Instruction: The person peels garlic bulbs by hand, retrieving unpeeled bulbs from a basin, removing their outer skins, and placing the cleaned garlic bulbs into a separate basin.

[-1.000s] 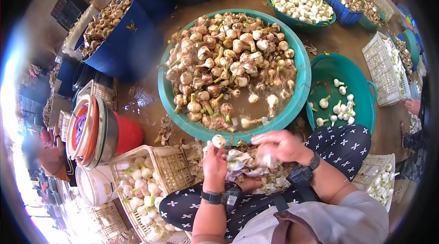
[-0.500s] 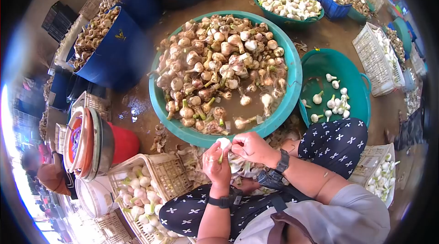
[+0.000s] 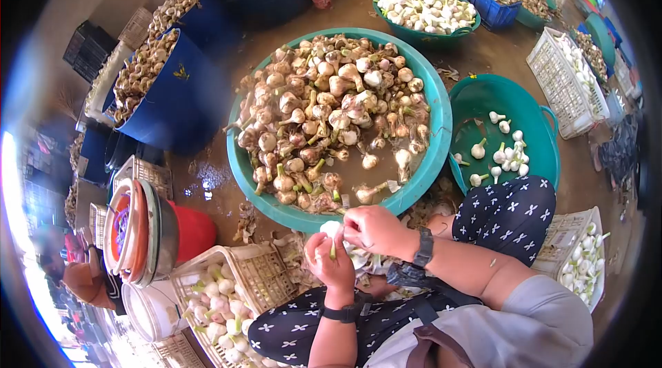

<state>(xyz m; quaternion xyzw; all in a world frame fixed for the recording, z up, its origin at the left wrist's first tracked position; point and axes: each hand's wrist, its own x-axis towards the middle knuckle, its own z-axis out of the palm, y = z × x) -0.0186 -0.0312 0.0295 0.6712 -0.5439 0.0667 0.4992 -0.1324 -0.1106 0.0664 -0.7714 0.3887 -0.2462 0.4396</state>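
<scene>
A white peeled garlic bulb (image 3: 331, 230) with a green stem is held in my left hand (image 3: 329, 261), its fingers wrapped round it. My right hand (image 3: 376, 229) is closed beside the bulb, fingertips pressed together close to it; what they pinch is too small to make out. Just beyond both hands stands a wide teal basin (image 3: 441, 126) heaped with unpeeled garlic (image 3: 324, 102). To the right, a green basin (image 3: 538, 120) holds several white bulbs (image 3: 510, 155). Loose peelings (image 3: 362, 257) lie below my hands.
A crate (image 3: 262, 275) of peeled garlic stands at the lower left, beside a red bucket (image 3: 193, 230). Blue barrels (image 3: 162, 99) of garlic are at the upper left. White crates (image 3: 562, 88) stand on the right. Another person (image 3: 86, 282) is at the far left.
My hands have come together at the bulb since the oldest frame, where the right hand was apart and blurred. Over the last half second they hardly moved, while the view shifted slightly.
</scene>
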